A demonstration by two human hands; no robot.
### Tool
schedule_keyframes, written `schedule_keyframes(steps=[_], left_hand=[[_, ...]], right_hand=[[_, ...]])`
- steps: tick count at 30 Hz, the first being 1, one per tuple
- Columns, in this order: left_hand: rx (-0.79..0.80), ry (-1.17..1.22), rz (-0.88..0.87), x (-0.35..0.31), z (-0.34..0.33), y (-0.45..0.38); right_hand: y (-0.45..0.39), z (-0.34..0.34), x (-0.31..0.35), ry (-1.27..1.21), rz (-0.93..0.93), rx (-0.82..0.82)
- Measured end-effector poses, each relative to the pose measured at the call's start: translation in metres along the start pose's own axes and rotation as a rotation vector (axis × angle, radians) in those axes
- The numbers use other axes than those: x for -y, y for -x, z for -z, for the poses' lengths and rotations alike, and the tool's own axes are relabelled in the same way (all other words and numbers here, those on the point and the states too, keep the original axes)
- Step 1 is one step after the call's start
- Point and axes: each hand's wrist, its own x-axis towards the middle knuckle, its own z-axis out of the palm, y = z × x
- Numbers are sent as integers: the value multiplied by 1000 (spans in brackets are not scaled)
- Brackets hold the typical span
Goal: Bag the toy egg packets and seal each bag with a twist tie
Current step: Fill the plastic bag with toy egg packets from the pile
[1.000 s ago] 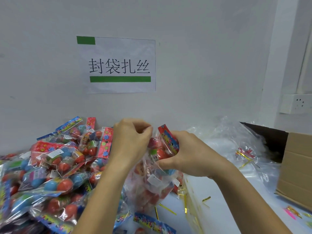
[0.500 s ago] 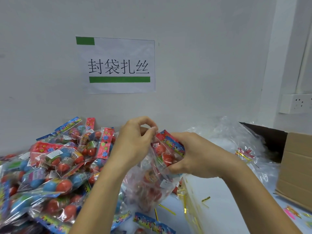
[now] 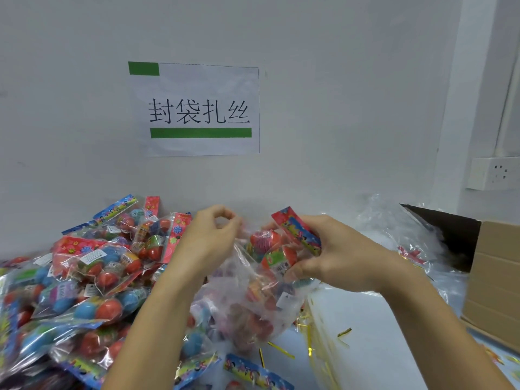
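Packet point(image 3: 284, 249) lower into bag point(image 3: 253, 299) now

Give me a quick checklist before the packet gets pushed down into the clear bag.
1. Packet held: ok. The right hand grips the egg packet at the bag's mouth.
2. Mouth held open: ok. The left hand pinches the rim of the clear bag.
3. Packet fully inside: not ok. Its header card sticks up above the rim.
4. Room left in the bag: cannot tell; packets already fill it, blurred through the plastic.
5. Twist ties within reach: ok. Gold twist ties lie on the table below the bag.
6. More packets ready: ok. The packet pile sits at left.
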Motion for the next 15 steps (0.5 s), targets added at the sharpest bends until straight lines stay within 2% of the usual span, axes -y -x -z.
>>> schedule_keyframes(steps=[2,5,10,12,15], left_hand=[[78,96,-46,-11,-2,5],[158,104,-106,-22,-7,11],[135,151,-119,-30,-9,13],[100,24,-124,-31,-6,14],[140,-290,-49,-27,0,16]], right_hand=[[-3,-5,0,29,-17,35],[-9,-15,-1,121,-32,22],[-14,-25,-2,196,-1,-39],[-14,-24,-3,191,0,-103],[-14,-20,-6,163,-32,-209]])
